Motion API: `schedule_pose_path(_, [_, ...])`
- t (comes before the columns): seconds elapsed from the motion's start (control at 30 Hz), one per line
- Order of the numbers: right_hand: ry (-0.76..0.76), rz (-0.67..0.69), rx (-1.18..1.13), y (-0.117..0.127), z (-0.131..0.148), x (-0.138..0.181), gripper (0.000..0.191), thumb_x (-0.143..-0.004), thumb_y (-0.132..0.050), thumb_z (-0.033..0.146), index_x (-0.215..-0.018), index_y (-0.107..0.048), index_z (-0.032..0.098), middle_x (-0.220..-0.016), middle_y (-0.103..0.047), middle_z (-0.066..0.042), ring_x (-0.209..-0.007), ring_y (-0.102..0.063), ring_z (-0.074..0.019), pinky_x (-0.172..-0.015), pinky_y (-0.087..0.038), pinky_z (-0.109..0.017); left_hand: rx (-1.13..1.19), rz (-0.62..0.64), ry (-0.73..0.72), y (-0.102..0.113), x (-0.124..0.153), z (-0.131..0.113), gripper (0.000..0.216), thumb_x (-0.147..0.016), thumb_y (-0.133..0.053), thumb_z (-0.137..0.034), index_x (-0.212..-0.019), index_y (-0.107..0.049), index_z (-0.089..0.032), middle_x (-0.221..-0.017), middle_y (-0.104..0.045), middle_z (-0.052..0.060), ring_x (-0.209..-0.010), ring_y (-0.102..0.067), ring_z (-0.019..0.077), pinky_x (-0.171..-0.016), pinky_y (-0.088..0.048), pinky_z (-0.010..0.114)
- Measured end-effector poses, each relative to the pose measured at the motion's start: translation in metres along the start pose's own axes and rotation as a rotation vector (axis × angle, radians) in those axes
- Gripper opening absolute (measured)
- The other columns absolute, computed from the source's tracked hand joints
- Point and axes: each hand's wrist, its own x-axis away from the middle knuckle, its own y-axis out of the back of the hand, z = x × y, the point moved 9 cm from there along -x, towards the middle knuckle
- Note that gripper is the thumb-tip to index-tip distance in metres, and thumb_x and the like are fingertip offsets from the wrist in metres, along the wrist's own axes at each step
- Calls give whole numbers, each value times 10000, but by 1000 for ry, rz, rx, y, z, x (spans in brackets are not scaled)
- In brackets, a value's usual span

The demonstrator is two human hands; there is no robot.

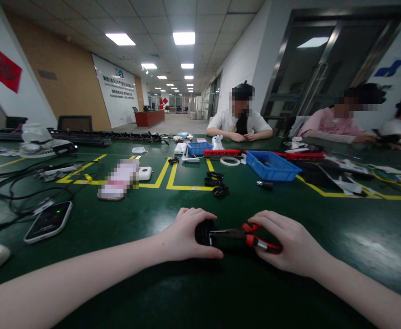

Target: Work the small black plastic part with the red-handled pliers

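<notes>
Just above the green table (145,283), my left hand (186,235) is closed around a small black part (204,232), whose exact kind I cannot make out. My right hand (286,240) grips red-and-black needle-nose pliers (255,240) by the handles. The pliers' narrow jaws point left and their tips meet the open side of the black part; whether they pinch anything there is too small to tell. Farther out on the table lie several similar black parts (217,185) in a loose group, with a short black cylinder (264,185) to their right.
Beyond the hands stand a blue bin (272,167) and a smaller blue bin (198,148). On the left lie a phone (49,221), a pixelated pink item (120,180) and black cables (11,183). Across the table sits a person in white (224,123); others sit at the right.
</notes>
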Motion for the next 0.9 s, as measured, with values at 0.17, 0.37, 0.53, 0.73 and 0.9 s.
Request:
schedule_pose_path(0.17, [24, -11, 25, 0, 2, 0, 342, -765, -627, 236, -1101, -594, 183, -1010, -701, -105, -851, -699, -229, -727, -585, -345, 3, 3, 11, 0, 0, 0, 702, -681, -847, -506, -1258, -602, -190, -1174, -687, 74, -1112, -614, 289, -1030, -368, 452])
schedule_pose_path(0.37, [27, -26, 35, 2, 0, 0, 357, -764, -633, 242, -1116, -598, 189, -1018, -706, -103, -875, -699, -241, -749, -586, -361, 22, 18, 27, -1, 0, 1, 710, -685, -844, -512, -1270, -601, -192, -1213, -673, 85, -1152, -595, 300, -1050, -373, 465])
schedule_pose_path(0.53, [10, -54, 60, 4, -4, 1, 387, -771, -658, 267, -1148, -612, 192, -1050, -704, -106, -902, -694, -255, -769, -577, -383, 56, 12, 56, 0, 0, 5, 724, -703, -824, -529, -1302, -592, -194, -1254, -650, 80, -1170, -572, 308, -1033, -410, 467])
schedule_pose_path(0.73, [-15, -70, 30, 1, -9, 3, 403, -785, -657, 288, -1175, -602, 203, -1079, -693, -104, -921, -685, -254, -772, -570, -383, 77, 26, 74, -1, 0, 7, 728, -705, -819, -532, -1311, -594, -198, -1262, -642, 89, -1168, -567, 317, -1019, -435, 472])
schedule_pose_path(0.9, [-18, -58, -7, 0, -7, 3, 374, -788, -649, 275, -1151, -596, 202, -1055, -694, -99, -897, -691, -235, -755, -577, -357, 83, 40, 62, -3, 0, 7, 719, -718, -809, -533, -1321, -587, -209, -1260, -636, 88, -1163, -568, 313, -1007, -451, 465])
